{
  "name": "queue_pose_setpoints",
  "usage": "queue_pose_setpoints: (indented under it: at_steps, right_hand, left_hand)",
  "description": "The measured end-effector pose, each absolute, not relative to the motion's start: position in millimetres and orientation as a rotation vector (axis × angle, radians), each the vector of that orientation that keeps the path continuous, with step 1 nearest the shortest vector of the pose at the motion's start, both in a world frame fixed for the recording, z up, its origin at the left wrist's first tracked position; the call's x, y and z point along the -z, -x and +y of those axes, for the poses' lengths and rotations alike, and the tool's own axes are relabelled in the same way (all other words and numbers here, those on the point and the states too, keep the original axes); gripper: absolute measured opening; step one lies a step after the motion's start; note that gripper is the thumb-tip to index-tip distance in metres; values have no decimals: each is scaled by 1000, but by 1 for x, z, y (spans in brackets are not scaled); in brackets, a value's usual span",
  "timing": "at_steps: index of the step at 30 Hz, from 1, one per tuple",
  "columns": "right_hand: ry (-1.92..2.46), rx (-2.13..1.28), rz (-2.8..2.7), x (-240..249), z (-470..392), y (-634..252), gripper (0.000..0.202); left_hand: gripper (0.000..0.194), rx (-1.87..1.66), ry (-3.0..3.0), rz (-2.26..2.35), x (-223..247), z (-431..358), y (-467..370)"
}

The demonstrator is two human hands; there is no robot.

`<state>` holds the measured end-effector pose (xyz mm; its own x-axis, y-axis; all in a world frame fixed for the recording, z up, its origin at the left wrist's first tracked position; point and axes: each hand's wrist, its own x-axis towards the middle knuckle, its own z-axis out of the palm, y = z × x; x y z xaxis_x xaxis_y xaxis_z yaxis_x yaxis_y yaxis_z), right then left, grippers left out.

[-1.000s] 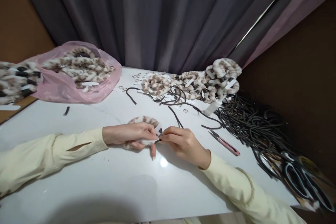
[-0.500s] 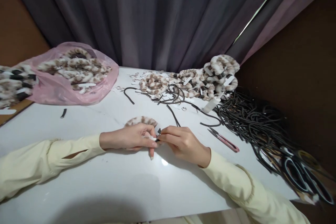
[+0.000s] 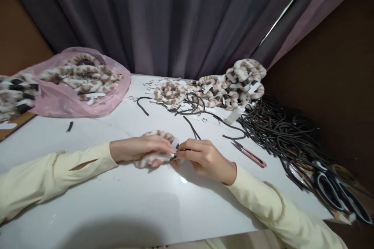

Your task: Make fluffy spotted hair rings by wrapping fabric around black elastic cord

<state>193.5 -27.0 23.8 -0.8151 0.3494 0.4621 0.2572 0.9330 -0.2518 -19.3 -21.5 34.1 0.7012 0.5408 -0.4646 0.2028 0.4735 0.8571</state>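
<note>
Near the middle of the white table, my left hand [image 3: 150,148] is closed around a fluffy white-and-brown ring [image 3: 146,160]. Part of the ring curves up behind the fingers, and a white tag [image 3: 174,142] stands up from it. My right hand [image 3: 203,159] meets the ring's right side, thumb and fingers pinched together. A small dark piece, like an end of black cord [image 3: 177,148], shows between the two hands. The fingers hide most of it. Just beyond the right hand lies a loose length of black cord [image 3: 192,127].
Pink-handled thread snips [image 3: 248,153] lie right of my right hand, with a heap of black cords [image 3: 277,136] and large scissors [image 3: 336,198] further right. Behind are more fluffy rings [image 3: 247,74], small metal rings and a white bottle [image 3: 234,114]. A pink plastic bag [image 3: 117,97] of fluffy rings stands left.
My left hand has turned over, its fingers now curling under, and more of the fluffy ring shows below it. My right hand stays pinched in nearly the same place.
</note>
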Motion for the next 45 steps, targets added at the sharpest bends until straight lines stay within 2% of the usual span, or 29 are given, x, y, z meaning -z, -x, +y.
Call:
queue_pose_setpoints:
  at_steps: [9, 16, 25, 37, 45]
  right_hand:
    - [427, -220, -2538, -27, -24, -194, 30]
    - [503, -240, -2547, -28, -21, -197, 31]
    - [489, -250, -2579, -31, -23, -198, 35]
    - [445, -465, -2617, -41, -21, -201, 38]
    - [471, -141, -2706, -40, -27, -195, 32]
  left_hand:
    - [18, -164, -995, 729, -54, -13, 6]
    - [30, -159, -943, 793, -40, -13, 5]
    - [27, -185, -922, 708, -27, -12, 8]
    - [15, -200, -964, 718, -28, -14, 7]
    - [10, -238, -997, 777, -24, -16, 5]
